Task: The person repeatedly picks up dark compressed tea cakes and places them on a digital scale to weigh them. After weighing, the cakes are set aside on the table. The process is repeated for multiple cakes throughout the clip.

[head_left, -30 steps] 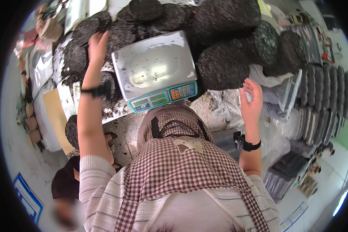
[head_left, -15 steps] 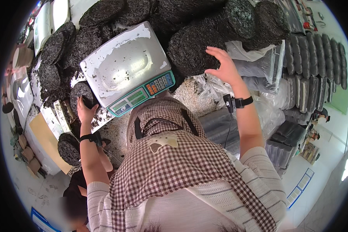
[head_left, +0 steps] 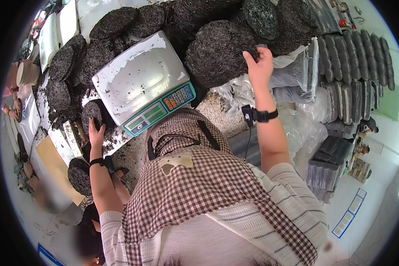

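My left hand [head_left: 96,134] is at the near edge of a dark round cake that looks like dried seaweed [head_left: 92,114], fingers on its face and thumb apart along its side. My right hand [head_left: 260,68] is beside a large dark seaweed stack [head_left: 218,54], its fingers bent; a small greyish piece shows at the fingertips, too small to name. Between my hands stands a digital scale with a worn steel pan [head_left: 142,77] and a green keypad panel [head_left: 157,111]. Dark crumbs lie on the pan.
More dark round cakes [head_left: 113,23] ring the scale's far side and left. Clear plastic bags [head_left: 230,95] lie right of the scale, with packed dark bundles [head_left: 354,57] beyond. A lone cake [head_left: 79,176] is by my left forearm. Another person [head_left: 88,230] is at lower left.
My right hand's spread fingers have bent inward beside the large stack. My left hand stays at the small cake. The whole view has shifted slightly.
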The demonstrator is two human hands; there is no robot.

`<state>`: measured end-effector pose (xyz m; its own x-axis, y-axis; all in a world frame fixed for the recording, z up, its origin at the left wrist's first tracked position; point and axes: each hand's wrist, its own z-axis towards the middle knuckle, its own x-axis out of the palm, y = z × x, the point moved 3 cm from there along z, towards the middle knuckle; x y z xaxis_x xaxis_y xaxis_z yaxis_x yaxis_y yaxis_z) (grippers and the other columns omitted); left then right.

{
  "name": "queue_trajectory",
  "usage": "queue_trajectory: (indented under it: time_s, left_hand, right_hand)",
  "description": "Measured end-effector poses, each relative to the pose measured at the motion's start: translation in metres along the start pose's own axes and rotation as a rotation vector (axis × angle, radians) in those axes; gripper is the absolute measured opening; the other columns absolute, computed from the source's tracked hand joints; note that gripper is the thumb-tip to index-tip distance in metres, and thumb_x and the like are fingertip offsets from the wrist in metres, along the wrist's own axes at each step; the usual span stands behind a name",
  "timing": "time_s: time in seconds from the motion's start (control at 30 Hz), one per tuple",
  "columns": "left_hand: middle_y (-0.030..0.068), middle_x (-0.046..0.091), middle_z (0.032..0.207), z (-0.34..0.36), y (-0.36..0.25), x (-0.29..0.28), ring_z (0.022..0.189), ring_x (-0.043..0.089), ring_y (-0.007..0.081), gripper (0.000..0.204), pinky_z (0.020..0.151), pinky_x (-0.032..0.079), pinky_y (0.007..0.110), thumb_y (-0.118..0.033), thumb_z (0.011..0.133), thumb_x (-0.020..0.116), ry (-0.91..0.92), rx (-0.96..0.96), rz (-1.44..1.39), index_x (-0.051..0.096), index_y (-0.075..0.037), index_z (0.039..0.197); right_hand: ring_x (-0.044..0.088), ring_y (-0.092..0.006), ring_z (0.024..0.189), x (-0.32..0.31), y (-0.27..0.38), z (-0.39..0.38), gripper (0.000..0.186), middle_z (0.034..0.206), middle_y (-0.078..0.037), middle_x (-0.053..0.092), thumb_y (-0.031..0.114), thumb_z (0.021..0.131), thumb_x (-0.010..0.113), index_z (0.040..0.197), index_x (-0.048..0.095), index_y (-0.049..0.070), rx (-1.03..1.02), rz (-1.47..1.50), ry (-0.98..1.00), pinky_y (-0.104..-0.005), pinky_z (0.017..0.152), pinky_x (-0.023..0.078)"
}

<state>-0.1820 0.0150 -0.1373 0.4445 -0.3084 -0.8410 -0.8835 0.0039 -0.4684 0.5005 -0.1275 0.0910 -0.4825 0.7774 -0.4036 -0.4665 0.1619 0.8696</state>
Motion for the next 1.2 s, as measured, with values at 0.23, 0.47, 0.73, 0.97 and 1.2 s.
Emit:
queue_trajectory:
  time_s: [0.23, 0.47, 0.73, 0.97, 1.2]
  left_hand:
    - [0.0199, 0.056, 0.151, -0.002, -0.018, 0.0, 0.137, 0.054, 0.0386, 0.06, 0.114, 0.045, 0.046, -0.03, 0.097, 0.059, -0.093, -0.032, 0.166, 0.05, -0.011, 0.152]
    - [0.0188, 0.068, 0.133, -0.031, -0.042, -0.064, 0.121, 0.065, 0.0383, 0.043, 0.102, 0.051, 0.043, -0.031, 0.107, 0.055, -0.409, -0.118, 0.008, 0.059, -0.008, 0.143]
    - [0.0188, 0.069, 0.127, -0.073, -0.05, -0.104, 0.11, 0.069, 0.0339, 0.038, 0.095, 0.056, 0.042, -0.022, 0.102, 0.062, -0.671, -0.321, -1.187, 0.059, 0.002, 0.132]
    - [0.0143, 0.07, 0.125, -0.099, -0.205, -0.074, 0.111, 0.07, 0.028, 0.036, 0.099, 0.058, 0.044, -0.025, 0.111, 0.052, -0.181, -0.418, -1.861, 0.059, 0.003, 0.133]
    - [0.012, 0.068, 0.127, -0.077, -0.205, -0.031, 0.113, 0.067, 0.0255, 0.039, 0.099, 0.056, 0.039, -0.025, 0.111, 0.043, 0.027, -0.586, -1.631, 0.057, -0.002, 0.14]
  right_hand:
    - [0.064, -0.0308, 0.12, 0.028, 0.055, -0.066, 0.032, 0.121, -0.009, 0.069, -0.002, 0.081, 0.065, 0.112, 0.067, 0.005, -0.872, -0.387, 0.48, -0.0473, 0.107, 0.049]
    - [0.062, -0.0329, 0.122, 0.039, 0.01, -0.08, 0.034, 0.125, -0.011, 0.067, 0.0, 0.084, 0.064, 0.117, 0.072, 0.004, -0.712, -0.469, 0.603, -0.0478, 0.109, 0.048]
    - [0.069, -0.0291, 0.117, 0.037, 0.072, -0.077, 0.032, 0.133, -0.019, 0.068, 0.001, 0.103, 0.057, 0.134, 0.062, -0.005, -0.327, -0.202, 0.115, -0.0384, 0.104, 0.053]
    - [0.062, -0.0325, 0.13, 0.136, 0.198, -0.151, 0.038, 0.132, -0.015, 0.07, 0.015, 0.087, 0.073, 0.123, 0.073, 0.003, -1.206, 0.089, 0.686, -0.052, 0.116, 0.042]
    - [0.061, -0.0298, 0.127, 0.201, 0.121, -0.196, 0.04, 0.133, -0.011, 0.067, 0.013, 0.092, 0.061, 0.13, 0.069, 0.007, -1.229, -0.002, 0.862, -0.0498, 0.113, 0.047]
